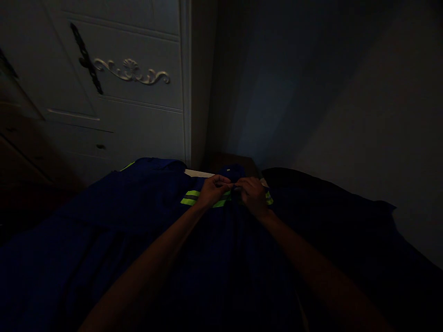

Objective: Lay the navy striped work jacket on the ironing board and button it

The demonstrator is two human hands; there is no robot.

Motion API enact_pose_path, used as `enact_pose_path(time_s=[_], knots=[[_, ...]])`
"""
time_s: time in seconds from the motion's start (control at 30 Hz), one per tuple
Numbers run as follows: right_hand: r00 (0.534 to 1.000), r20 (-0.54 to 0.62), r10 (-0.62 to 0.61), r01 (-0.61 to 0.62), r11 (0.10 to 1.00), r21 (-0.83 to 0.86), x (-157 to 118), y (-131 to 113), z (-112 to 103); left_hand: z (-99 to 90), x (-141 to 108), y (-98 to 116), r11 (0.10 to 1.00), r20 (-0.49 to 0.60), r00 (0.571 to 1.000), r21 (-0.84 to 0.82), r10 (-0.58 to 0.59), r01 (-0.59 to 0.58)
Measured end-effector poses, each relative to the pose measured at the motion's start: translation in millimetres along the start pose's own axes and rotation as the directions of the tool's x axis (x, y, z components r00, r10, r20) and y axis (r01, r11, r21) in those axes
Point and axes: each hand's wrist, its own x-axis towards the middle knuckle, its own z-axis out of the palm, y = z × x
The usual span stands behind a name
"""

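A dark blue work jacket (211, 240) with yellow-green and grey reflective strips lies spread out in front of me in dim light. My left hand (213, 188) pinches the cloth at the jacket's front, close above the strip. Right beside it, my right hand (252, 191) has its fingers closed on the same front edge. The fingertips of both hands nearly meet there. Just beyond them the blue collar (233, 171) stands up, with a small pale mark inside. Whether a button or other fastener is between my fingers is too dark to tell.
A white cabinet (138, 120) with carved ornament and a dark handle (86, 60) stands at the left. On the right rises a plain shadowed wall (363, 115). A brown surface (231, 160) shows behind the collar, and dark cloth (332, 198) spreads to the right.
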Motion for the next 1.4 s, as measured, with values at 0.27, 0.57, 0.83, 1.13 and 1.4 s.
enact_pose_path(time_s=[0.27, 0.57, 0.83, 1.13, 1.4], knots=[[0.995, 0.079, 0.066, -0.068, 0.997, 0.031, 0.4, 3.9, 8.0, 1.6, 4.0, -9.7, 0.996, -0.035, 0.998, 0.08, 0.053, -0.05], [0.867, 0.167, 0.469, -0.49, 0.865, 0.113, -4.2, 33.0, 23.0, -24.1, 5.9, -6.3, 0.71, 0.002, 0.979, 0.689, 0.203, -0.148], [0.671, 0.529, 0.52, -0.401, 0.854, -0.332, -9.2, 30.4, 8.9, -45.1, 7.3, -17.1, 0.299, 0.113, 0.99, 0.945, 0.083, -0.133], [0.559, 0.527, 0.64, -0.257, 0.738, -0.623, 3.7, 30.3, -4.0, -92.6, -7.6, 8.1, -0.008, 0.401, 0.908, 0.914, -0.12, -0.405], [0.604, 0.519, 0.605, -0.127, 0.716, -0.686, 25.1, 33.7, -56.1, -162.0, -15.9, 45.2, -0.212, 0.254, 0.965, 0.941, -0.068, -0.262]])
